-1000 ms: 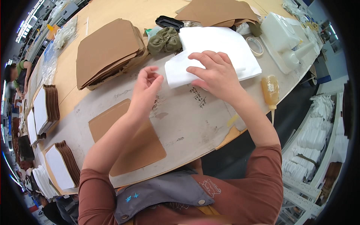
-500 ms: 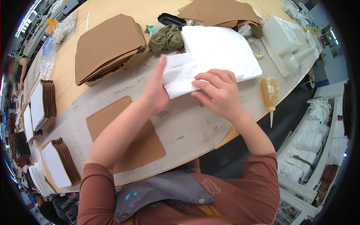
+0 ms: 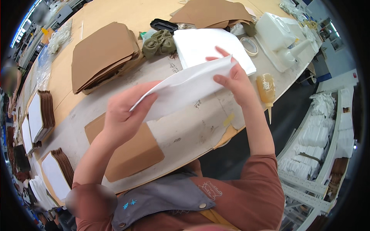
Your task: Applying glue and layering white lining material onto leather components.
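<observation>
A white sheet [image 3: 185, 90] is stretched between my two hands above the table, slightly slack and tilted. My left hand [image 3: 129, 109] pinches its left end between thumb and fingers. At the other end my right hand [image 3: 237, 79] grips the edge, thumb on the near side and fingers partly hidden behind the sheet. Behind it lies a stack of white sheets [image 3: 208, 42]. A brown rounded board [image 3: 135, 150] rests on the table under my left forearm, partly covered by it.
A pile of brown boards [image 3: 104, 54] sits at the back left beside a crumpled olive cloth [image 3: 158, 43]. On the right are a tape roll [image 3: 249, 47], a glue bottle [image 3: 266, 88] and a white plastic container [image 3: 274, 32]. Stacked white-faced brown pieces [image 3: 58, 173] stand at left.
The white piece, folded over in my hands before, is now opened out between them. My left hand has moved left and nearer; my right hand has shifted to the sheet's far end.
</observation>
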`<act>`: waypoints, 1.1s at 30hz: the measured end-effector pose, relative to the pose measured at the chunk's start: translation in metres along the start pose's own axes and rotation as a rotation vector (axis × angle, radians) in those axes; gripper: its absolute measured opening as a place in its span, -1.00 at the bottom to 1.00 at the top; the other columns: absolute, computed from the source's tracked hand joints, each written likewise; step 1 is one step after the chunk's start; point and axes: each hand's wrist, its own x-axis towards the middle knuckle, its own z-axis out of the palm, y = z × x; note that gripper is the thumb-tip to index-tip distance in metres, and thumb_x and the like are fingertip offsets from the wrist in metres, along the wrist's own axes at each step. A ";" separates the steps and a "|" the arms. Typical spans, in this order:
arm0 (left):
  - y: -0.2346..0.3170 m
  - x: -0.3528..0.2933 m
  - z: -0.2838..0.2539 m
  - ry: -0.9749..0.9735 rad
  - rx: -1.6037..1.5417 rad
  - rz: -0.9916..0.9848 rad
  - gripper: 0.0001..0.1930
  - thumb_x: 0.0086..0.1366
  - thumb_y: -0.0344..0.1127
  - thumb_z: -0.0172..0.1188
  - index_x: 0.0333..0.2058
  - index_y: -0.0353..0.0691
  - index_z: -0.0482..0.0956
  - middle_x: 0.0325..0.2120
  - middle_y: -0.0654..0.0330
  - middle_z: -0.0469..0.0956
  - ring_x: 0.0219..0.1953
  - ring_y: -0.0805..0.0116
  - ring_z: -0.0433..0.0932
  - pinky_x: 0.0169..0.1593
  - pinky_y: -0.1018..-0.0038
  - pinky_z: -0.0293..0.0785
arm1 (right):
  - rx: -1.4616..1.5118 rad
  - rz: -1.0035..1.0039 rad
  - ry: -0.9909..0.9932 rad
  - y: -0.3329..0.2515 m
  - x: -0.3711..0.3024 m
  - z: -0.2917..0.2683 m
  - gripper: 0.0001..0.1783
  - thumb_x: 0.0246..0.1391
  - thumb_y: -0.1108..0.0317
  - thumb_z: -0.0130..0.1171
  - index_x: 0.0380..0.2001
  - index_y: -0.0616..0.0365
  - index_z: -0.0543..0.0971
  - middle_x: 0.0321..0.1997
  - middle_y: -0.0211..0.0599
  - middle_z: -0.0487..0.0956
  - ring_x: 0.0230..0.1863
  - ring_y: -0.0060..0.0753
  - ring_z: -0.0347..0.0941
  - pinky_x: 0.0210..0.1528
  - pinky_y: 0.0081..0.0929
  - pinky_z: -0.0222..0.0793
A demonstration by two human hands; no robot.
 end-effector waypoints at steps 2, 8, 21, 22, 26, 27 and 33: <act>0.001 -0.030 -0.014 0.062 -0.119 -0.094 -0.77 0.43 -0.44 0.15 0.00 -0.29 0.65 -0.24 0.28 0.70 -0.20 0.54 0.58 -0.08 0.55 0.49 | 0.189 0.132 -0.174 0.000 -0.012 0.014 -0.36 0.09 0.37 0.41 0.23 0.25 0.46 0.09 -0.27 0.60 0.10 -0.49 0.48 0.15 -0.51 0.38; -0.014 -0.111 -0.045 0.266 -0.173 -0.527 -0.74 0.40 -0.36 0.25 0.00 -0.33 0.63 -0.23 0.33 0.67 -0.19 0.59 0.56 -0.08 0.56 0.50 | 0.076 0.149 -0.164 0.000 -0.064 0.080 -0.63 0.17 0.43 0.33 0.04 0.28 0.58 -0.17 -0.42 0.63 -0.14 -0.64 0.49 -0.06 -0.59 0.42; -0.047 -0.240 -0.076 0.598 -0.584 -0.756 -0.39 0.35 -0.50 0.22 0.34 -0.27 0.26 -0.20 0.22 0.60 -0.24 0.56 0.58 -0.08 0.59 0.49 | -0.396 -0.240 -0.326 0.016 -0.099 0.182 -0.60 0.14 0.57 0.29 0.07 0.14 0.64 -0.23 -0.34 0.60 -0.25 -0.57 0.49 -0.20 -0.66 0.39; -0.053 -0.245 -0.078 0.600 -0.487 -0.737 -0.38 0.37 -0.49 0.20 0.36 -0.22 0.23 -0.24 0.24 0.58 -0.29 0.58 0.56 -0.15 0.60 0.48 | -0.405 -0.240 -0.334 0.017 -0.097 0.185 -0.60 0.14 0.57 0.29 0.07 0.14 0.64 -0.23 -0.34 0.60 -0.25 -0.57 0.49 -0.20 -0.66 0.39; -0.069 -0.250 -0.086 0.624 -0.307 -0.678 -0.50 0.35 -0.44 0.24 0.25 -0.07 0.41 -0.38 0.28 0.56 -0.43 0.59 0.47 -0.34 0.55 0.44 | -0.484 -0.294 -0.385 0.018 -0.092 0.203 -0.73 0.10 0.58 0.30 -0.11 0.13 0.72 -0.31 -0.31 0.58 -0.40 -0.52 0.45 -0.34 -0.63 0.37; -0.074 -0.250 -0.091 0.629 -0.317 -0.681 -0.50 0.35 -0.44 0.24 0.25 -0.07 0.41 -0.38 0.28 0.56 -0.43 0.59 0.47 -0.34 0.55 0.44 | -0.515 -0.275 -0.363 0.018 -0.090 0.208 -0.75 0.10 0.58 0.31 -0.14 0.13 0.73 -0.33 -0.33 0.57 -0.44 -0.53 0.43 -0.37 -0.62 0.36; -0.100 -0.238 -0.109 0.491 0.194 -0.524 -0.82 0.26 -0.45 0.30 -0.16 -0.19 0.71 -0.46 0.25 0.53 -0.52 0.50 0.42 -0.40 0.54 0.38 | -0.583 -0.280 -0.317 0.023 -0.070 0.227 -0.77 0.10 0.57 0.32 -0.15 0.13 0.73 -0.34 -0.35 0.56 -0.46 -0.56 0.41 -0.39 -0.64 0.35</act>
